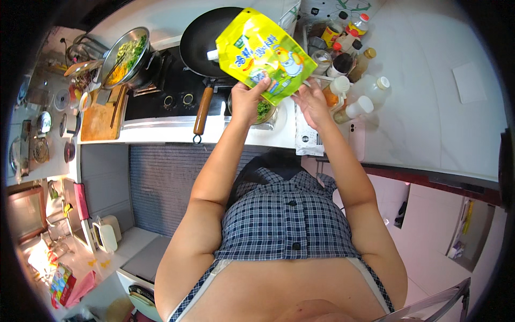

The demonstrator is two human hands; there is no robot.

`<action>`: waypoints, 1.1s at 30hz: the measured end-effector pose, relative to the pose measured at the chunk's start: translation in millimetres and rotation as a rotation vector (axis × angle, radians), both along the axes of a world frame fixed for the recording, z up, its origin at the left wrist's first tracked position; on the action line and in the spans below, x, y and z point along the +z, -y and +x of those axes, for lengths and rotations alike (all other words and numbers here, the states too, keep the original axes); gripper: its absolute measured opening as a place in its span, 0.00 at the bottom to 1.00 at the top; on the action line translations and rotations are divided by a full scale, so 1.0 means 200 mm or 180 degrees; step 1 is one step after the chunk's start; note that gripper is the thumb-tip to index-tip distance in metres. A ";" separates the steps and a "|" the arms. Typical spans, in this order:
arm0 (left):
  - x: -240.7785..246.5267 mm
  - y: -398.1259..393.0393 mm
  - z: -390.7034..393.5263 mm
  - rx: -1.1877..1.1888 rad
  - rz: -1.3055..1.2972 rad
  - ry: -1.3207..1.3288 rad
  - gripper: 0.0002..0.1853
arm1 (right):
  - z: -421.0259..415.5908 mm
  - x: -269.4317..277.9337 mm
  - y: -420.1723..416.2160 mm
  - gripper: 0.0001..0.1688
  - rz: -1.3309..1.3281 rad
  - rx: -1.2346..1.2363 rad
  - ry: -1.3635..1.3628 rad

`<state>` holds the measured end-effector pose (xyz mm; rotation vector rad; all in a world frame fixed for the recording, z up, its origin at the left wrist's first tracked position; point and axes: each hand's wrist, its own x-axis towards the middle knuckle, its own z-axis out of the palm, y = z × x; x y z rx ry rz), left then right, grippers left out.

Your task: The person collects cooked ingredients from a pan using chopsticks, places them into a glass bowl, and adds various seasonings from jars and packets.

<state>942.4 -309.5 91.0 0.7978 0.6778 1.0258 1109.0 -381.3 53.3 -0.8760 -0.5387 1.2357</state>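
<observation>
A yellow-green plastic spout pouch (267, 52) with a white cap and printed writing is held up in front of the stove. My left hand (250, 98) grips its lower edge, thumb on the printed face. At its lower right corner is my right hand (312, 100), fingers bent against the edge; how firmly it holds is hard to see. Behind the pouch, a black wok (203, 44) with a wooden handle (203, 110) sits on the hob, partly covered. Below the pouch, a bowl of chopped greens (263, 110) shows between my hands.
Seasoning bottles (342, 64) crowd a rack on the right, with a pale phone (357, 141) near the counter edge. Left of the wok, a metal bowl (126, 56) holds cut vegetables and chopsticks. A wooden cutting board (102, 116) lies beside the black hob (149, 106).
</observation>
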 end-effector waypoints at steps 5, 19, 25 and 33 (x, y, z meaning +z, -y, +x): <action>-0.06 0.08 -0.06 -0.0517 0.0339 -0.0813 0.16 | -0.14 0.07 0.01 0.32 0.0075 0.0147 -0.0650; -0.14 -0.05 -0.30 0.0993 0.2253 -0.2732 0.08 | -0.08 -0.04 0.13 0.30 -0.0058 0.0258 -0.0611; -0.21 -0.07 -0.31 0.1154 0.2737 -0.3134 0.18 | -0.07 -0.07 0.14 0.29 0.0059 0.0339 -0.0353; -0.16 -0.10 -0.34 0.0243 0.0592 -0.1676 0.13 | -0.03 -0.09 0.13 0.32 0.0061 0.0353 -0.0343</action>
